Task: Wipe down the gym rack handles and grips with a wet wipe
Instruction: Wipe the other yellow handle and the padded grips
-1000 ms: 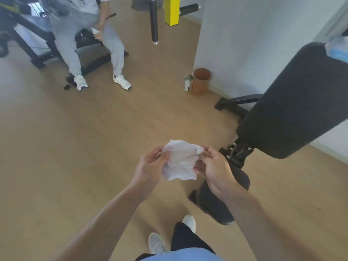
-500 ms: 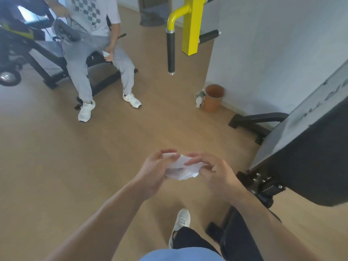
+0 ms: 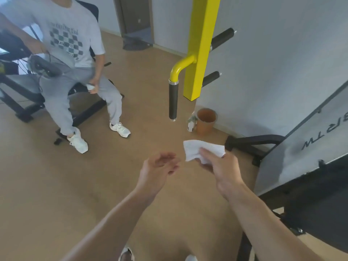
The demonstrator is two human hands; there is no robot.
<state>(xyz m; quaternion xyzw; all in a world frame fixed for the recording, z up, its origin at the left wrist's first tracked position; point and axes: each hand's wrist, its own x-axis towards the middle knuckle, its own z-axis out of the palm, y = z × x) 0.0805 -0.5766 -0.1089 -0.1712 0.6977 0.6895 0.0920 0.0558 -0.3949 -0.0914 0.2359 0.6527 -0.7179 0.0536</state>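
The seated person's T-shirt (image 3: 66,36) bears partly legible checkerboard lettering (the black pad's (image 3: 308,147) inverted print is unreadable).

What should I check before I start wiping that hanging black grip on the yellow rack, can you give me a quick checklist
1. Wet wipe in hand: ok, the right hand pinches it.
2. Wipe spread enough to wrap a grip: ok, partly unfolded, one corner free.
3. Left hand free to steady the rack: ok, open and empty.
4. Hanging black grip in view and unobstructed: ok, nothing in front of it.
5. Wipe touching the grip: not ok, it is well short of it.
6. Wipe damp enough: cannot tell.
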